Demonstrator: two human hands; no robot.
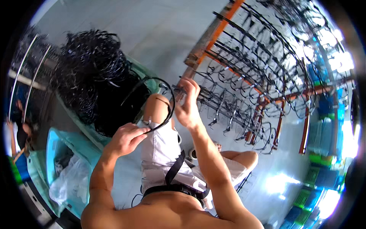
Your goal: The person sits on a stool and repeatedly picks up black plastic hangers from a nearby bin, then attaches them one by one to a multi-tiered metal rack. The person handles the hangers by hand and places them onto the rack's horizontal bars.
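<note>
A thin black cable (174,100), bent into an open loop, is in front of my knee. My left hand (129,139) pinches its lower end between thumb and fingers. My right hand (187,104) is raised just right of the loop, fingers curved and thumb apart, with nothing visible in it. Left of the loop stands a long green bin (74,117), heaped with a tangle of black cables (93,63).
An orange-framed rack (225,26) hung with rows of black cables fills the right side. At lower left a pale teal tub (51,147) holds clear plastic bags (72,179). Blue and green crates (310,181) stack along the far right. Another person (19,133) shows at far left.
</note>
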